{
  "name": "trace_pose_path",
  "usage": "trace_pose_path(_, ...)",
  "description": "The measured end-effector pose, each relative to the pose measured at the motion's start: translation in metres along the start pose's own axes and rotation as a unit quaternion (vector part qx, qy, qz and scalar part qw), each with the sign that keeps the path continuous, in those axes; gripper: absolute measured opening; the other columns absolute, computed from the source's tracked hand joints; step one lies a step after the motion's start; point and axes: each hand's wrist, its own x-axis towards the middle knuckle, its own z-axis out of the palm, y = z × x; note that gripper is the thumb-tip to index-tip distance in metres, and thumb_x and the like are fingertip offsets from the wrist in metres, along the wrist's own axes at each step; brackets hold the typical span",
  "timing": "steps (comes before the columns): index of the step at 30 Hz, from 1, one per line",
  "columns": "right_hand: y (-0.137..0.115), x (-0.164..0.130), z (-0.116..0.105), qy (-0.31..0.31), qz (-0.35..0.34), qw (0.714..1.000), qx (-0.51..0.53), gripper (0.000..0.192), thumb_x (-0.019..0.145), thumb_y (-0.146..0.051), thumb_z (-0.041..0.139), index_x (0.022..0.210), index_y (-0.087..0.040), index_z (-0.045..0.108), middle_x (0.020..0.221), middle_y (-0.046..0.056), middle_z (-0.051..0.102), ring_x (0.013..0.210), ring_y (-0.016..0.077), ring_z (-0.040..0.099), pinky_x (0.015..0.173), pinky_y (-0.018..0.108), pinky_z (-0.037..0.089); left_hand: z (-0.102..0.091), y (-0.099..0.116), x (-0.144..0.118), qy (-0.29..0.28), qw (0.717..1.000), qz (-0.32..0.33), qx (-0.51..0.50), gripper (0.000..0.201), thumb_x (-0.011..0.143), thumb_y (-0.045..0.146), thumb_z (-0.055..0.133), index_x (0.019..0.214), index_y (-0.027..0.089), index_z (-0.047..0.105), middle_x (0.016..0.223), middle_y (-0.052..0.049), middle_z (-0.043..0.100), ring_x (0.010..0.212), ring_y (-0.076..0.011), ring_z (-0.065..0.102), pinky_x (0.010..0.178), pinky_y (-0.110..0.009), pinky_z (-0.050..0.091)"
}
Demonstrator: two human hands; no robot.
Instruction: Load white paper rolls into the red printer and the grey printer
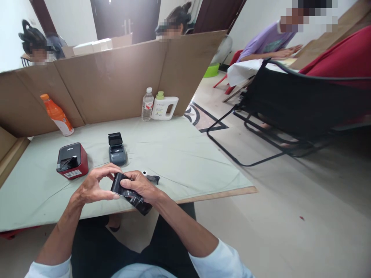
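My right hand [142, 185] is wrapped round a black roll [118, 182] with glossy film or wrapping hanging from its lower end, held above the table's near edge. My left hand [97, 185] curves about the other end, fingertips at its top and thumb at its bottom, with a gap at the palm. Behind my right hand lie a small white roll [144, 173] and a dark crumpled piece of wrapping [154, 179], partly hidden. Beyond my hands stands a small dark grey device like a label printer [117, 153], its lid up. To its left is a red and black boxy device [72, 160].
An orange bottle [57, 114], a clear bottle [147, 105] and a white jug [164, 107] stand along the cardboard partition [110, 81]. The green-covered table [199, 166] ends near my legs. A black folding chair [295, 104] and other people are beyond.
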Motion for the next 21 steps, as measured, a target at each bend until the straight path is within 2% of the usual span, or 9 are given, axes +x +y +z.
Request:
trace_pose_path(4, -0.002, 0.000, 0.001, -0.007, 0.012, 1.000, 0.023, 0.059, 0.065, -0.070, 0.085, 0.070, -0.015, 0.064, 0.055, -0.004, 0.050, 0.047, 0.0071, 0.040, 0.045, 0.022, 0.027, 0.007, -0.004, 0.002, 0.036, 0.997, -0.003, -0.074, 0.051, 0.071, 0.039, 0.092, 0.115, 0.017, 0.077, 0.112, -0.015, 0.071, 0.106, -0.0295, 0.067, 0.087, -0.038, 0.057)
trace_pose_path(6, -0.003, 0.000, 0.001, -0.004, 0.018, 0.999, 0.027, 0.060, 0.065, -0.071, 0.085, 0.069, -0.016, 0.062, 0.053, -0.005, 0.048, 0.044, 0.0068, 0.038, 0.043, 0.022, 0.026, 0.007, -0.003, 0.003, 0.041, 0.996, -0.002, -0.078, 0.051, 0.071, 0.038, 0.092, 0.115, 0.017, 0.078, 0.114, -0.016, 0.072, 0.108, -0.0303, 0.068, 0.087, -0.038, 0.058)
trace_pose_path(9, -0.001, 0.003, 0.000, 0.053, 0.016, 0.998, 0.021, 0.058, 0.066, -0.070, 0.085, 0.071, -0.016, 0.064, 0.053, -0.005, 0.049, 0.045, 0.0069, 0.038, 0.043, 0.022, 0.026, 0.007, 0.001, 0.003, 0.089, 0.996, -0.008, 0.023, 0.054, 0.072, 0.034, 0.092, 0.122, 0.022, 0.077, 0.123, -0.014, 0.071, 0.109, -0.0284, 0.068, 0.083, -0.035, 0.060)
trace_pose_path(12, 0.005, 0.009, -0.002, 0.138, -0.003, 0.990, 0.000, 0.056, 0.068, -0.068, 0.084, 0.076, -0.015, 0.068, 0.059, -0.003, 0.054, 0.051, 0.0079, 0.042, 0.047, 0.022, 0.030, 0.014, -0.001, 0.000, 0.161, 0.977, -0.027, 0.140, 0.037, 0.081, 0.032, 0.085, 0.116, 0.023, 0.079, 0.109, -0.010, 0.076, 0.090, -0.0210, 0.070, 0.073, -0.031, 0.060)
trace_pose_path(14, 0.012, 0.013, -0.003, 0.168, -0.016, 0.985, -0.026, 0.054, 0.071, -0.067, 0.081, 0.076, -0.014, 0.068, 0.060, -0.003, 0.055, 0.053, 0.0084, 0.043, 0.050, 0.022, 0.032, 0.022, -0.008, -0.001, 0.184, 0.969, -0.038, 0.159, 0.025, 0.087, 0.030, 0.079, 0.110, 0.021, 0.080, 0.098, -0.008, 0.077, 0.076, -0.0177, 0.068, 0.067, -0.028, 0.059)
trace_pose_path(17, 0.022, 0.019, -0.006, 0.180, -0.034, 0.981, -0.071, 0.049, 0.077, -0.063, 0.076, 0.079, -0.014, 0.070, 0.060, -0.003, 0.055, 0.054, 0.0088, 0.043, 0.051, 0.023, 0.032, 0.029, -0.024, -0.001, 0.211, 0.965, -0.048, 0.145, 0.024, 0.087, 0.026, 0.076, 0.111, 0.021, 0.080, 0.099, -0.008, 0.078, 0.071, -0.0164, 0.067, 0.061, -0.026, 0.057)
trace_pose_path(21, 0.028, 0.030, -0.013, 0.169, -0.028, 0.980, -0.097, 0.039, 0.080, -0.052, 0.072, 0.085, -0.014, 0.070, 0.062, -0.003, 0.057, 0.053, 0.0095, 0.046, 0.051, 0.023, 0.036, 0.021, -0.050, 0.007, 0.235, 0.960, -0.063, 0.139, 0.024, 0.083, 0.023, 0.077, 0.106, 0.021, 0.081, 0.096, -0.007, 0.079, 0.072, -0.0166, 0.068, 0.061, -0.026, 0.056)
